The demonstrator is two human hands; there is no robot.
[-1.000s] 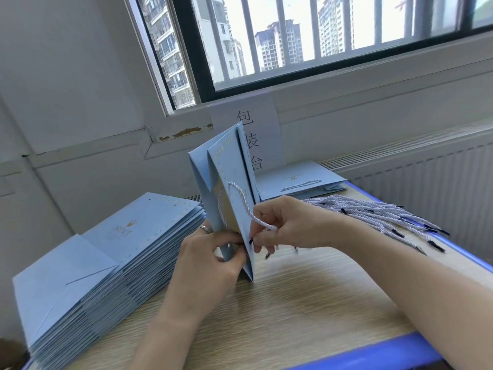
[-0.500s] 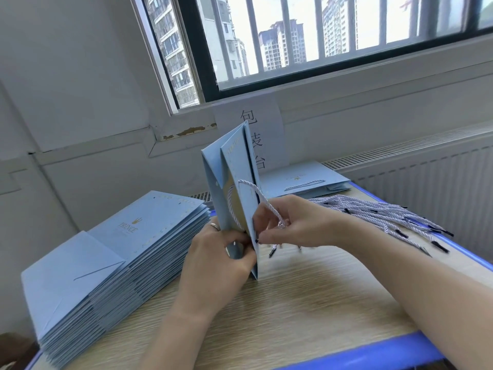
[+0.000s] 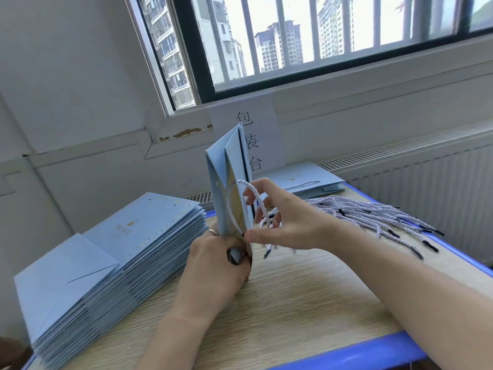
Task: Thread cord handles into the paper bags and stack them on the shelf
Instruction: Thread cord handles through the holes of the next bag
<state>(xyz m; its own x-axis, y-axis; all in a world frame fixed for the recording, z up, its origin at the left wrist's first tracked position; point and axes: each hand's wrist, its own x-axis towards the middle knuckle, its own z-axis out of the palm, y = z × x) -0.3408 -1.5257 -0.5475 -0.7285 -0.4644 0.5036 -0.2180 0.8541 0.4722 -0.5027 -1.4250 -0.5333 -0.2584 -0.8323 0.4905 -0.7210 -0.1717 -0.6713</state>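
**Paper bag** [image 3: 231, 180]: light blue, stood upright at table [image 3: 293, 303] centre, its lower edge gripped by the left hand [image 3: 221, 263].

**Cord handle** [image 3: 249, 186]: white, looped out from the bag's right face; a black tip hung free below.

**Right hand** [image 3: 290, 222]: half a second earlier it pinched the cord close against the bag. It had since opened, fingers spread and thumb apart, with the cord lying across them.

**Judgement:** one end probably seated, the other not yet threaded.

**Stack of flat bags** [image 3: 120, 249]: left.

**Loose cords** [image 3: 360, 217]: right.

**Finished bags** [image 3: 301, 180]: far.
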